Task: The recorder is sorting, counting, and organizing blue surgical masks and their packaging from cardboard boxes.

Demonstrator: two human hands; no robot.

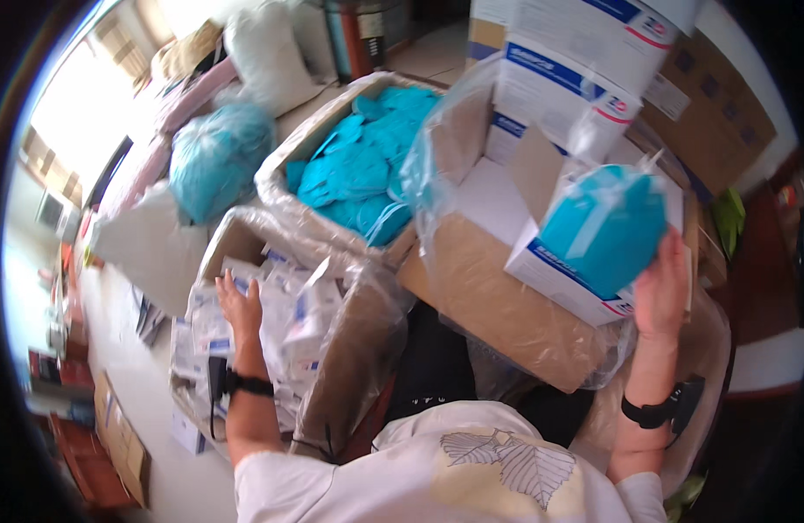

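My left hand (240, 301) is raised with fingers spread above the left carton (349, 349), which holds many white printed packets (301, 322). Nothing is in its grasp. On the right, my right hand (661, 292) grips the side of a bundle of teal face masks (604, 231), some with white straps. The bundle stands up out of a small white box (567, 288) with a blue stripe. This box has a raised flap (534, 174) and rests over the big carton's brown flap (498, 288). My right thumb is partly hidden by the bundle.
A plastic-lined carton (280, 183) full of loose teal masks (358, 166) stands ahead. White boxes (576, 78) are stacked at the far right beside brown cardboard (715, 113). A filled blue bag (223, 161) and a white sack (267, 57) lie at the far left.
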